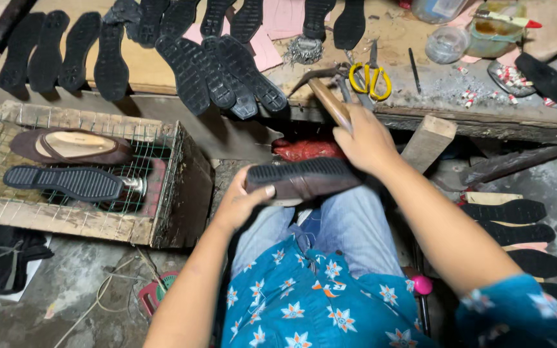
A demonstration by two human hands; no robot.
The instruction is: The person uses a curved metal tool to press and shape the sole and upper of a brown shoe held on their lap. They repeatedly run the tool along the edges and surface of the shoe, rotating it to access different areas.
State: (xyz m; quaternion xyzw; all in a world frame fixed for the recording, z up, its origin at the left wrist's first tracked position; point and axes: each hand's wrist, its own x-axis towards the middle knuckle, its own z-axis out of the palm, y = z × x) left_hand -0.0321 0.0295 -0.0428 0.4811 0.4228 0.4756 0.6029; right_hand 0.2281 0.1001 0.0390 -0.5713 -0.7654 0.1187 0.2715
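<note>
over the lap the left hand grips the toe of a shoe lying sole-up, its long axis left to right, the right hand clenched on a hammer angled toward the desk, where scissors and soles lie.

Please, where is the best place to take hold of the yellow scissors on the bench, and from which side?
Probably by the yellow handle loops of the scissors, reaching in from the near bench edge. The loops face the person and lie open, while the blades point away toward the back. The right hand, holding the hammer, is the closest one.
</note>
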